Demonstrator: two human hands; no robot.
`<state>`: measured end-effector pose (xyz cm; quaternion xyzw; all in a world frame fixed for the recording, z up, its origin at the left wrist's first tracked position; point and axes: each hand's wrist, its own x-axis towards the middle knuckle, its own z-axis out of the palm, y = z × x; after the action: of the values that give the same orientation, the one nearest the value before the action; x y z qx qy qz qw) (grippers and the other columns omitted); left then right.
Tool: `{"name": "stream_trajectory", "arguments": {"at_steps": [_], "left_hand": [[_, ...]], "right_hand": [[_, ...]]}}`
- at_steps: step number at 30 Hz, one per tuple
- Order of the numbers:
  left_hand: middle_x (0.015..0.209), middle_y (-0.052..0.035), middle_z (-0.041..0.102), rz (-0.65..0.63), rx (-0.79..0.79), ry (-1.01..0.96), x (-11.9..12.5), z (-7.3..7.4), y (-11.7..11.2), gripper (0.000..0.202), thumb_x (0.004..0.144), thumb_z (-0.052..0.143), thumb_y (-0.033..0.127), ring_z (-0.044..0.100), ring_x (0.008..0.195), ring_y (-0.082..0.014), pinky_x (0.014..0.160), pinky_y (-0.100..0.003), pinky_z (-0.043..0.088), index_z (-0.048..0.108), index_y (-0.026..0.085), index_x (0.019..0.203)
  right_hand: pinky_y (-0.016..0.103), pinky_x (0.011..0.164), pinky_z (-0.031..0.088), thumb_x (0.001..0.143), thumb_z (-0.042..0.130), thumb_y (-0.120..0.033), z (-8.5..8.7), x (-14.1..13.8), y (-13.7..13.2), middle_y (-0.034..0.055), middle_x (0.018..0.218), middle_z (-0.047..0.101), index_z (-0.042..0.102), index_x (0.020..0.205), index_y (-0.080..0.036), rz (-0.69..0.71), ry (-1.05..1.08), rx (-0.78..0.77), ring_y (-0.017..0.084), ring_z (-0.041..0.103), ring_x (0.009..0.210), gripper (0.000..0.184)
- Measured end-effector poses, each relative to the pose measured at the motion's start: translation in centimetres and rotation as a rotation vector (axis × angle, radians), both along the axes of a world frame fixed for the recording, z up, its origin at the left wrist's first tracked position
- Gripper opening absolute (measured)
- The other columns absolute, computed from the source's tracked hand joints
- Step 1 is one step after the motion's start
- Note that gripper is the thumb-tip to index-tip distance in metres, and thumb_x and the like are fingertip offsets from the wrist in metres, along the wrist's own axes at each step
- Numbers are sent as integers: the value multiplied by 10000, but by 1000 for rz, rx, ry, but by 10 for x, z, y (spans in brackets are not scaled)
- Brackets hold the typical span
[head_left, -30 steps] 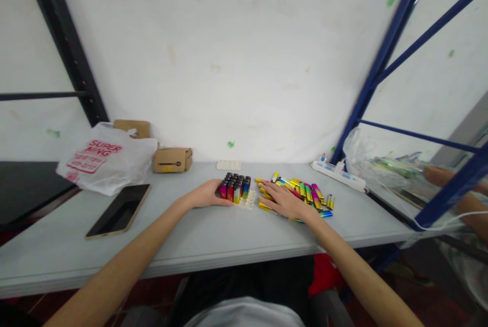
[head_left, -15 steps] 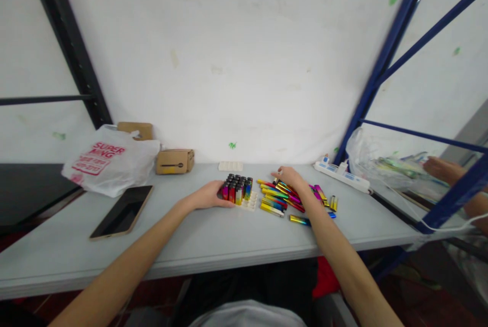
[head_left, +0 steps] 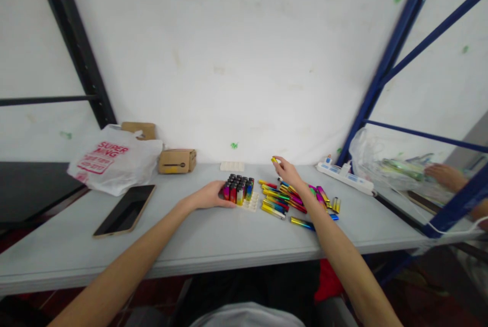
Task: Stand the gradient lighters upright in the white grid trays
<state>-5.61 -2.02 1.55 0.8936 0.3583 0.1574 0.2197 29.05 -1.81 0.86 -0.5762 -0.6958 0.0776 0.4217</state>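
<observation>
A tight block of upright lighters [head_left: 239, 188] with black tops stands in a white slotted tray [head_left: 251, 202], whose right end shows bare slots. My left hand [head_left: 209, 195] curves round the block's left side, thumb in front and the other fingers partly hidden behind. Raised above the back of a loose lighter pile [head_left: 275, 199], my right hand [head_left: 286, 170] pinches one lighter [head_left: 274, 159] with a yellow end; the fingers cover the rest of it. Metallic yellow, red, blue and purple lighters lie in the pile, partly under my right forearm.
A second white slotted tray [head_left: 232, 166] lies by the wall. To the left are a phone [head_left: 124, 210], a plastic bag [head_left: 114, 159] and a cardboard box [head_left: 177, 161]. A power strip [head_left: 345, 178] lies at right; beyond the blue frame shows another person's hand [head_left: 445, 177].
My right hand has risen from the pile with a lighter between its fingers. My left hand stays at the block. The whole view has shifted slightly.
</observation>
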Motion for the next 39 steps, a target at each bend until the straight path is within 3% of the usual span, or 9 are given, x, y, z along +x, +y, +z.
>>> {"name": "stream_trajectory", "arguments": {"at_steps": [4, 11, 19, 22, 25, 27, 30, 34, 39], "left_hand": [[1009, -71, 714, -6, -11, -2, -1, 0, 0, 729, 632, 762, 703, 635, 883, -281, 760, -323, 487, 668, 148, 1095], [991, -53, 719, -17, -26, -42, 0, 0, -2, 709, 631, 764, 694, 639, 895, -283, 775, -323, 494, 680, 158, 1087], [1038, -69, 722, -5, -11, -29, -1, 0, -2, 721, 628, 764, 709, 645, 908, -288, 768, -320, 492, 684, 158, 1086], [1025, -70, 725, -5, -21, -33, 0, 0, -2, 712, 625, 773, 693, 650, 892, -285, 763, -319, 494, 681, 153, 1080], [1033, -62, 724, -32, -24, -51, 0, 1, -2, 679, 634, 781, 666, 655, 906, -284, 785, -319, 495, 675, 155, 1069], [1022, -56, 723, -38, -20, -52, 0, 1, -1, 664, 640, 778, 661, 657, 902, -282, 794, -320, 493, 672, 154, 1055], [997, -54, 722, -33, -15, -44, 0, 0, 0, 667, 638, 772, 674, 657, 885, -280, 784, -321, 491, 668, 150, 1037], [1003, -58, 722, -28, -25, -39, 0, -2, 1, 688, 636, 770, 687, 651, 872, -273, 753, -315, 489, 664, 154, 1058], [985, -62, 719, -31, -12, -31, 0, 0, 0, 687, 640, 768, 690, 644, 855, -264, 749, -310, 480, 674, 140, 1042]], "right_hand": [[235, 534, 427, 908, 494, -602, 10, -8, -16, -23, 683, 595, 551, 1282, -196, 75, 223, 22, 150, 552, 610, 555], [237, 523, 410, 746, 699, -635, 21, -23, -28, 24, 691, 634, 637, 817, -160, 151, 307, -54, 134, 507, 594, 484], [267, 627, 482, 909, 439, -701, 21, -48, -40, 14, 750, 636, 548, 879, -204, 417, 537, -171, 149, 603, 664, 510], [225, 495, 394, 872, 526, -691, 22, -55, -43, -64, 621, 502, 513, 957, -229, 481, 629, -250, 101, 445, 481, 470], [199, 394, 174, 867, 456, -747, 23, -60, -43, -109, 528, 257, 472, 814, -230, 453, 715, -359, 72, 181, 403, 520], [212, 393, 103, 884, 357, -766, 23, -63, -43, -103, 506, 188, 378, 670, -233, 393, 752, -386, 72, 123, 408, 575], [231, 387, 98, 922, 339, -638, 19, -69, -42, -84, 457, 192, 276, 573, -243, 255, 749, -344, 72, 133, 389, 530], [246, 372, 145, 911, 316, -451, 12, -78, -42, -53, 396, 262, 304, 519, -244, 193, 617, -321, 83, 206, 349, 444], [236, 376, 147, 924, 318, -501, 7, -82, -43, -64, 402, 251, 320, 541, -239, 229, 605, -334, 81, 193, 355, 464]]}}
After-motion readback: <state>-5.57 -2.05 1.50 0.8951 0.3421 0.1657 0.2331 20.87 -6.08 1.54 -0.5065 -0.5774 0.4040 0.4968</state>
